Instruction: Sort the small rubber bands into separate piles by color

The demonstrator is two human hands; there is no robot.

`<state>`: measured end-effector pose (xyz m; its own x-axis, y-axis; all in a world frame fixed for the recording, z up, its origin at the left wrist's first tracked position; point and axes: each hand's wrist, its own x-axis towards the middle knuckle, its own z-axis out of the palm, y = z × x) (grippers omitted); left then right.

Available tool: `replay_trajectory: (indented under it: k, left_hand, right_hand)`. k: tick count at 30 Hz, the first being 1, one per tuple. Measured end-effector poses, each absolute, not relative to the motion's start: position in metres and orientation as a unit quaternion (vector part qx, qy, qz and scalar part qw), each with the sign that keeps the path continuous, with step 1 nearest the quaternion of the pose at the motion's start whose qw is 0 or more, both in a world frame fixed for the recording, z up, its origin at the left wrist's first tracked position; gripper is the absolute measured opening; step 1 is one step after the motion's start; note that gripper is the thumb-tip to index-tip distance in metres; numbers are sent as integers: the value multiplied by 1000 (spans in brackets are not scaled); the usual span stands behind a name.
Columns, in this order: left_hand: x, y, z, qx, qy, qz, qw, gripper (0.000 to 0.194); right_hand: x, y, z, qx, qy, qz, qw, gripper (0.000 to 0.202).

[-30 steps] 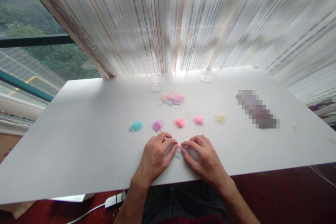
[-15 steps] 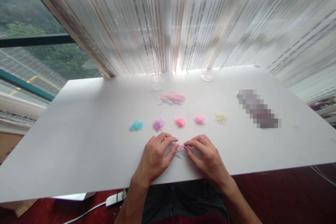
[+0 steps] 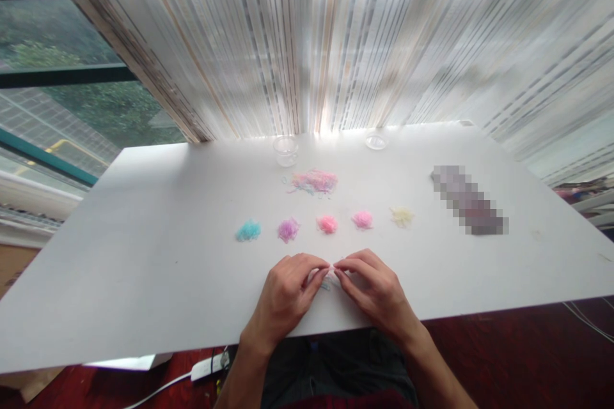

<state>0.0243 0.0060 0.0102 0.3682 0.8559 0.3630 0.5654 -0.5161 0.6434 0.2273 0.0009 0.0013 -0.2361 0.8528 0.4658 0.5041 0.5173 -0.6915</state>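
My left hand [image 3: 290, 287] and my right hand [image 3: 377, 287] meet over a small mixed pile of thin elastic bands [image 3: 326, 284] near the table's front edge. Thumb and index finger of each hand are pinched together, the two pairs of tips almost touching. Whatever lies between the tips is too small to make out. Just beyond is a row of sorted heaps of bands: turquoise [image 3: 248, 231], purple [image 3: 288, 229], coral pink [image 3: 327, 224], light pink [image 3: 363, 220] and pale yellow [image 3: 401, 217]. Behind them a larger multicoloured heap of bands [image 3: 314, 182] is spread out.
A clear round tub [image 3: 286, 151] and its clear lid [image 3: 377, 141] stand at the back of the white table [image 3: 119, 255]. On the right lies a pixelated object [image 3: 470, 200]. A striped curtain [image 3: 307, 38] hangs along the far edge. A power strip [image 3: 210, 367] is below, front left.
My left fingertips have closed into a pinch and moved right, nearer to the right ones. My right thumb and index finger have also come closer together. The heaps have stayed put.
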Motion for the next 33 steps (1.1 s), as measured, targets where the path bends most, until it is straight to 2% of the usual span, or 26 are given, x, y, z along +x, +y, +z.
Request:
replay_trajectory:
  k: [5,23,33]
  left_hand:
    - [26,4,6,783,448,365,227,10]
    - [23,2,0,774,453,407,173,12]
    - [21,0,-3,751,480,411,193,10]
  right_hand:
    - [228,1,1,-448,-755,206,433,11]
    - [229,1,1,-454,-746,218,435,10]
    - [234,0,3,-472,-707,249,465,5]
